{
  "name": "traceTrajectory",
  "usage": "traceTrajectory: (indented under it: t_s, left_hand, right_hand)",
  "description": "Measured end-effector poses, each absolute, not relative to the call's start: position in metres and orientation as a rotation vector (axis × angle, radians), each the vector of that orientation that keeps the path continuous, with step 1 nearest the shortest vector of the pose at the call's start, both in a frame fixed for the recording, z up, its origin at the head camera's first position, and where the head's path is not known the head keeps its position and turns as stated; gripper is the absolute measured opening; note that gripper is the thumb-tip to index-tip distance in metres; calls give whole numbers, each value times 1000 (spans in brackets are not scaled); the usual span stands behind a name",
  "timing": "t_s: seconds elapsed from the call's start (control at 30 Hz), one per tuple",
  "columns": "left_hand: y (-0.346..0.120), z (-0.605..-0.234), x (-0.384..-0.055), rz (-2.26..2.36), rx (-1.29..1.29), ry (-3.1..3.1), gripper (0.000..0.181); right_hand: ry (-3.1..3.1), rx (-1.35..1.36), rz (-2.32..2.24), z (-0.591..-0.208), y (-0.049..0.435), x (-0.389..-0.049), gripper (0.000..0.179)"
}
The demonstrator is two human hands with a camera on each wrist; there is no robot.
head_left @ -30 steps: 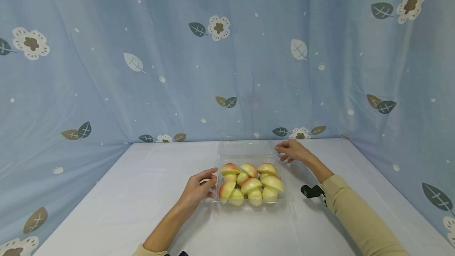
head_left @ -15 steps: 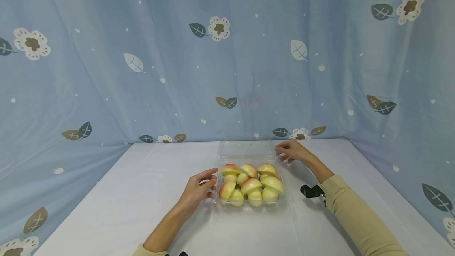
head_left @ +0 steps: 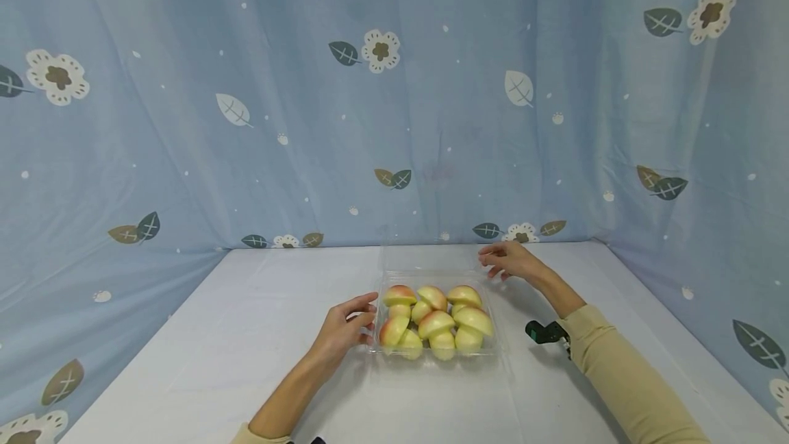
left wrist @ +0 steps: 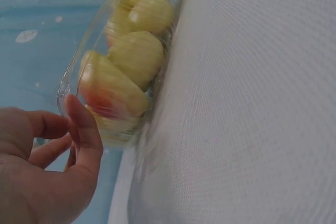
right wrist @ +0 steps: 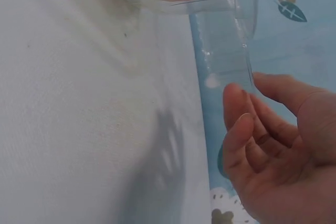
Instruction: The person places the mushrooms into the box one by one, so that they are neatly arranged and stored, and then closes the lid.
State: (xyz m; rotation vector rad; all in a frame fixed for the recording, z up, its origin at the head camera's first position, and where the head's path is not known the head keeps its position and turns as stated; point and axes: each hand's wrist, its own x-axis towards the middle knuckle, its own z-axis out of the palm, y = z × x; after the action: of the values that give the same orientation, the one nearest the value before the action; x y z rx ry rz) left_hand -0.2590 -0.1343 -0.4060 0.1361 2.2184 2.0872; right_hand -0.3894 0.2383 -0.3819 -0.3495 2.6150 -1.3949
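A clear plastic box [head_left: 485, 353] sits on the white table, holding several yellow-green, red-blushed mushroom-shaped pieces [head_left: 436, 324] in two rows. Its hinged lid [head_left: 431, 259] stands raised at the far side. My left hand [head_left: 345, 326] holds the box at its left side; the left wrist view has thumb and fingers meeting at the rim. At the lid's right edge, my right hand [head_left: 510, 260] pinches the thin plastic between thumb and fingertips, as the right wrist view shows from close by. The transparent lid is hard to make out against the curtain.
White cloth covers the table [head_left: 246, 314]. Behind and to the sides hangs a blue curtain [head_left: 296, 74] with leaves and flowers. A black wrist device [head_left: 542, 331] sticks out by my right sleeve [head_left: 622, 375].
The lid has tilted slightly upward at its far edge, and my right hand has shifted a little to the right with it. My left hand and the box have stayed in place.
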Motion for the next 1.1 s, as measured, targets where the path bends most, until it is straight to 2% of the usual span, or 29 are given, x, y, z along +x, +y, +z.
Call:
traceTrajectory:
  t_s: [0.23,0.6,1.1]
  left_hand:
    - [-135,-407,-259,2115,119,2175,54]
    - [-134,-409,-259,2183,137,2114,51]
    - [-135,-412,-265,2338,95,2075,53]
  right_hand:
    - [2625,-393,-1466,-380,240,-390,47]
    - [2645,-449,-1606,-375,240,-385,40]
    - [2449,-555,-1806,-371,237,-380,49]
